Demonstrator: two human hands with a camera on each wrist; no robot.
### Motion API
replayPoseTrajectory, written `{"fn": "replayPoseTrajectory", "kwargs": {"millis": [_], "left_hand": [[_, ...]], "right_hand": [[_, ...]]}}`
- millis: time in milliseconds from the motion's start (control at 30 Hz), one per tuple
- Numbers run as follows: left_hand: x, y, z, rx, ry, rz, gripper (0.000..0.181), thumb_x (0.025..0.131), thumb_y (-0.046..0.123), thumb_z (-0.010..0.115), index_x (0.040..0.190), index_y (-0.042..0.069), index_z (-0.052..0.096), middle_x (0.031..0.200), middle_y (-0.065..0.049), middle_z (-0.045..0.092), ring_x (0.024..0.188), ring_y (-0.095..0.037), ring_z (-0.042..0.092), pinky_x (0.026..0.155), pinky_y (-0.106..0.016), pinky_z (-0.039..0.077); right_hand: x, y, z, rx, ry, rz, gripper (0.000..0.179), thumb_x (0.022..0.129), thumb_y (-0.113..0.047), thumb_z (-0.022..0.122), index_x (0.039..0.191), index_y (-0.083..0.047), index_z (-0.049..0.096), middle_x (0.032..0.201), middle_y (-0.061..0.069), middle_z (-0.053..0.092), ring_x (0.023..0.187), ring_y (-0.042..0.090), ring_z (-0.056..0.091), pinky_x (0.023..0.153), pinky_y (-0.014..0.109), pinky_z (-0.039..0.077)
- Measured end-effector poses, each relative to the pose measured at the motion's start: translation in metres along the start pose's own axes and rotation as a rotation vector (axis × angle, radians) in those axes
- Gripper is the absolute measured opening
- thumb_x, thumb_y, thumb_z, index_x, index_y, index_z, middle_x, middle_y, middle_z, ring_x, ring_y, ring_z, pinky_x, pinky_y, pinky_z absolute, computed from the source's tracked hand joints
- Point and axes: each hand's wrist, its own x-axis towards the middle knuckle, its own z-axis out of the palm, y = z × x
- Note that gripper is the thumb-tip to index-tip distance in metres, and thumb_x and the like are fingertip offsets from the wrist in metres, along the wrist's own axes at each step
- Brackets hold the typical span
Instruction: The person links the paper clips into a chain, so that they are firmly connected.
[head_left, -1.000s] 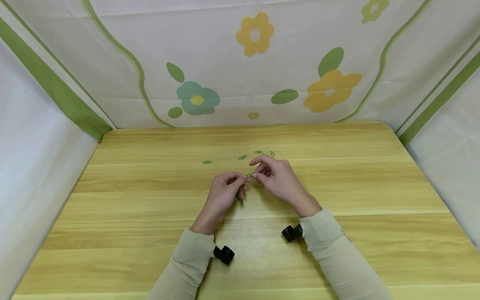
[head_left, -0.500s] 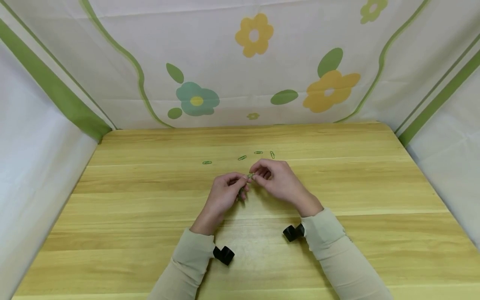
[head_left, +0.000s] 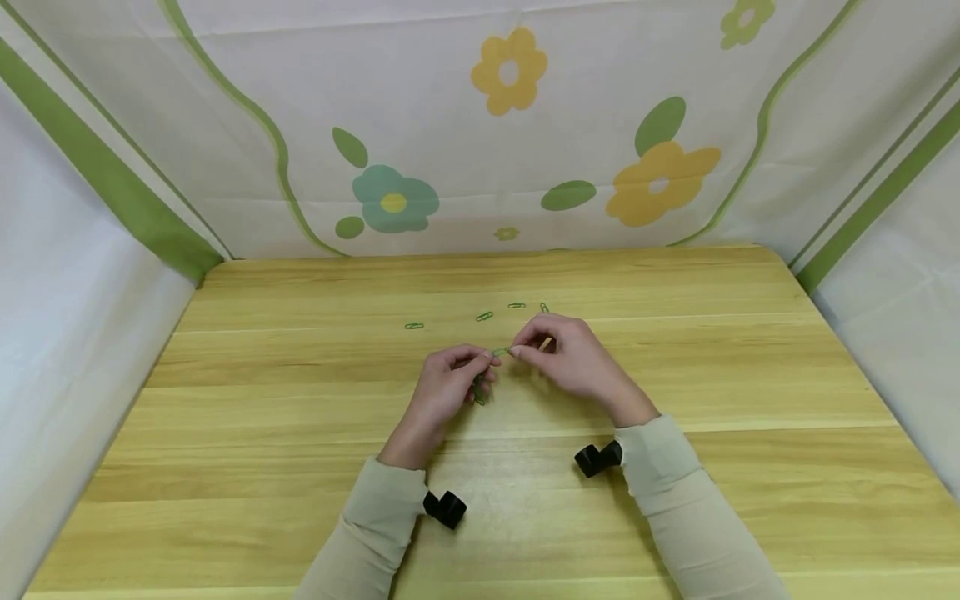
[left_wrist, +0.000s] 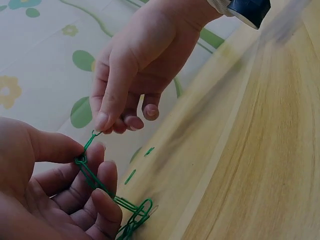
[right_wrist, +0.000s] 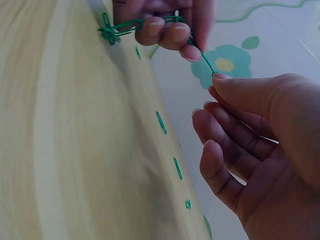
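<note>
Saw smooth thin wire, seemingly coated metal, in the green chain of linked oval paper clips point(right_wrist: 110, 35). Noted similar wire, finish too small to judge, in the loose green oval paper clips point(head_left: 484, 316). Found smooth, grained wood with a faint sheen on the broad yellow-brown table top point(head_left: 255, 467). Saw matt, creased cloth in the white flower-printed backdrop point(head_left: 465, 142) and wrinkled, matt cloth in the long beige sleeves point(head_left: 369, 527). Took the small black boxy wrist cameras point(head_left: 447, 509) for hard plastic.

A wood-grained bench point(head_left: 225, 467) stood before a white cloth backdrop point(head_left: 450, 67) printed with orange and teal flowers point(head_left: 491, 75), green leaves point(head_left: 568, 196) and wavy green lines point(head_left: 282, 158); white side panels point(head_left: 67, 217), edged by green bands point(head_left: 120, 177), flanked it
</note>
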Motion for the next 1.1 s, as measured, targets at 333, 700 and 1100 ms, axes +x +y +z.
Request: {"fn": "replayPoseTrajectory", "kwargs": {"millis": [333,700,1100], "left_hand": [[-0.002,-0.002,-0.001,0.06,0.04,0.015,0.019,0.105,0.018,0.072,0.115,0.006,0.083,0.107,-0.014,0.082,0.092,-0.02,0.076,0.073,-0.025,0.054],[-0.006,-0.001,-0.003,0.153,-0.04,0.071,0.018,0.103,0.025,0.076,0.113,0.012,0.083,0.113,-0.006,0.081,0.096,-0.023,0.07,0.072,-0.03,0.054],[-0.008,-0.001,-0.004,0.094,-0.032,0.125,0.019,0.107,0.025,0.07,0.116,0.011,0.079,0.114,-0.003,0.081,0.111,-0.023,0.074,0.099,-0.042,0.059]], "right_hand": [[-0.002,-0.003,-0.007,0.06,0.048,0.094,0.007,0.1,-0.029,0.079,0.1,-0.022,0.078,0.096,0.0,0.075,0.08,0.024,0.065,0.07,0.035,0.056],[0.0,-0.009,0.0,0.064,-0.032,0.064,0.011,0.103,-0.025,0.075,0.106,-0.016,0.081,0.1,0.004,0.076,0.079,0.023,0.064,0.066,0.032,0.056],[0.055,0.014,-0.005,-0.101,0.21,0.302,0.02,0.101,-0.023,0.075,0.116,-0.01,0.077,0.113,0.011,0.076,0.104,0.03,0.07,0.094,0.047,0.057]]}}
